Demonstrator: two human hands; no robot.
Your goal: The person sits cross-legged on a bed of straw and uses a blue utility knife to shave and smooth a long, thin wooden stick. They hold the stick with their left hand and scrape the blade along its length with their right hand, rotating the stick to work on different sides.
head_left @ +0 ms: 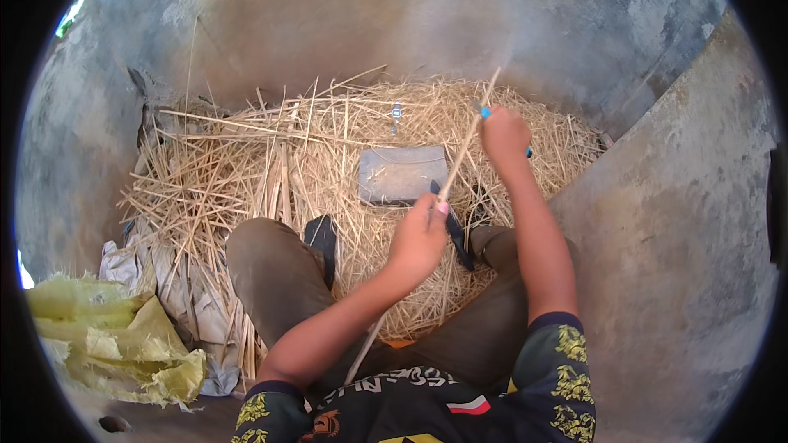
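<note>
A long, thin pale stick (466, 148) slants from near my lap up to the far right. My left hand (420, 236) is closed round its middle, with the thumb along it. Farther up, my right hand (506, 136) grips a small blue-handled knife (485, 112). The knife's short blade lies against the stick near its upper end. Most of the handle is hidden inside my fist. Beyond my left hand, a flat grey block (402, 174) rests on the straw with a few shavings on it.
Loose straw (509, 189) covers the ground between my legs, with longer stalks (197, 197) heaped at the left. A wristwatch (396, 117) lies beyond the block. A torn yellow sack (123, 336) is at the lower left. Concrete walls (328, 33) rise ahead and at the right (665, 197).
</note>
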